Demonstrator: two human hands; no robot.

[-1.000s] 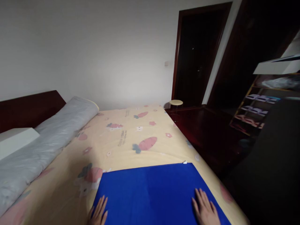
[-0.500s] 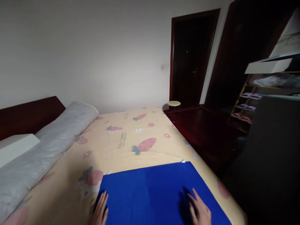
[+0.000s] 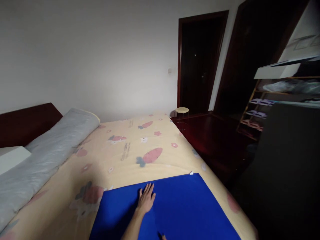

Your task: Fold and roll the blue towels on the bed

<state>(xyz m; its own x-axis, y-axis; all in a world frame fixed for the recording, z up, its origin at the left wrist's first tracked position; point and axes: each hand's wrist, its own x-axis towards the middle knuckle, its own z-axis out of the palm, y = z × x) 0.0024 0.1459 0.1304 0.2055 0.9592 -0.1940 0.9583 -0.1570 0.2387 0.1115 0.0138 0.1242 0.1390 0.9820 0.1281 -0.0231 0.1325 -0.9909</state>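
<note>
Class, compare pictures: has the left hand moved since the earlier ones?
Yes, the left hand has moved rightward and forward, closer to the large carrot print beyond the blue cloth.

A home bedroom (carrot-print bed [image 3: 130, 156], headboard [image 3: 27, 125], shoe rack [image 3: 250, 111]).

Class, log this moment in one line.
left hand: open, on blue fabric, near far edge; right hand: mostly out of frame; blue fabric: on bed
</note>
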